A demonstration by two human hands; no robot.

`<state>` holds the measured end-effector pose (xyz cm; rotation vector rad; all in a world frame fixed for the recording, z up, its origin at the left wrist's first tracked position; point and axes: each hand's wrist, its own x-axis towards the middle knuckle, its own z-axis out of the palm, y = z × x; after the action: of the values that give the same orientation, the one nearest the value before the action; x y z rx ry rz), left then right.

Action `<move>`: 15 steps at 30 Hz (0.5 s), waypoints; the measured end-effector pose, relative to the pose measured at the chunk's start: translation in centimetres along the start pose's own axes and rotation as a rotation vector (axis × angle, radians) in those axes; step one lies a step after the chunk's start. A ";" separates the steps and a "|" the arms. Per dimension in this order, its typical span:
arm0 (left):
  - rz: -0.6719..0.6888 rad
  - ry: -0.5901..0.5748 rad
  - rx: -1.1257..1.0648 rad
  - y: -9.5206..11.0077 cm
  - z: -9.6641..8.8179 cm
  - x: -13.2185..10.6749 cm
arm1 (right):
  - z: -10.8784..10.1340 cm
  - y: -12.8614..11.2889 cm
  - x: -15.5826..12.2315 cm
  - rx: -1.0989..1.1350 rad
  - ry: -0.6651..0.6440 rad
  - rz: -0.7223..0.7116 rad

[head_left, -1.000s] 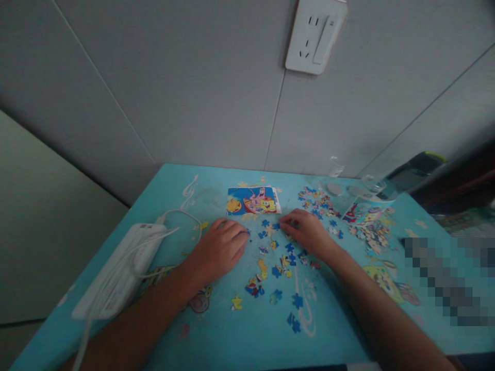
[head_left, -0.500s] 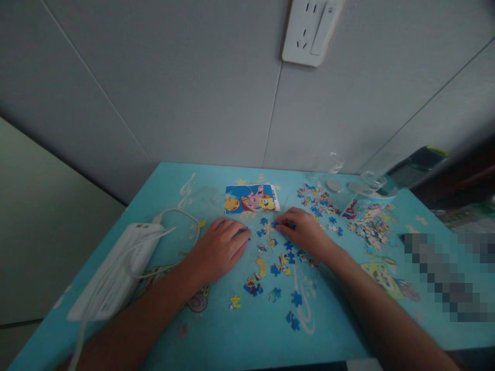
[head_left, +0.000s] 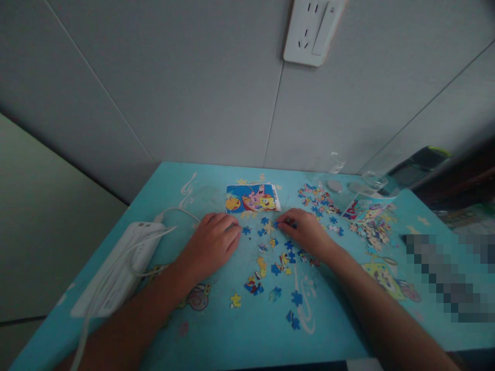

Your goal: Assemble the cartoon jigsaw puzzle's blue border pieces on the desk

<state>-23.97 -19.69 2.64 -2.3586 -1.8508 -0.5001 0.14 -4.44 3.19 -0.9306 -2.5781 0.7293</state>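
Note:
In the head view my right hand [head_left: 303,229] pinches a small blue jigsaw piece [head_left: 276,225] between thumb and fingertips, low over the table. Just left of it lie blue and yellow jigsaw pieces [head_left: 266,227]. My left hand [head_left: 214,238] rests palm down with loosely bent fingers and appears to hold nothing; its underside is hidden. A loose blue piece [head_left: 246,230] lies just beyond its fingertips. Nearer to me, several joined and single pieces [head_left: 254,286] are scattered between my forearms. Behind both hands lies a picture card [head_left: 253,198] with cartoon figures.
Two piles of pieces, one at the back [head_left: 315,198] and one farther right [head_left: 373,232], flank a clear container with a printed label [head_left: 367,206]. A white power strip [head_left: 119,268] with cables lies at left. A grey wall [head_left: 212,103] stands behind the table.
My left hand has drawn back to the left, and the blue piece that was at its fingertips now lies uncovered. My right hand has barely moved and keeps its pinch.

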 end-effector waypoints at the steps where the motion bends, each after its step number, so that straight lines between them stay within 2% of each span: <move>1: 0.009 -0.005 -0.008 0.1 0.1 0.0 | -0.1 0.0 0.0 0.021 -0.005 0.027; 5: 0.008 -0.002 -0.020 0.4 0.3 0.0 | -0.4 -0.3 0.1 0.175 -0.031 0.106; 9: 0.000 0.053 -0.048 0.6 0.5 0.0 | -0.1 -1.2 0.0 0.387 -0.065 0.175; 15: 0.060 0.105 -0.127 1.2 0.4 0.0 | 1.5 -3.7 -0.2 0.595 -0.108 0.141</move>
<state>-22.70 -19.91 2.37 -2.4066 -1.7467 -0.7397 -2.19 -7.55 3.96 -0.8875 -2.1733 1.5097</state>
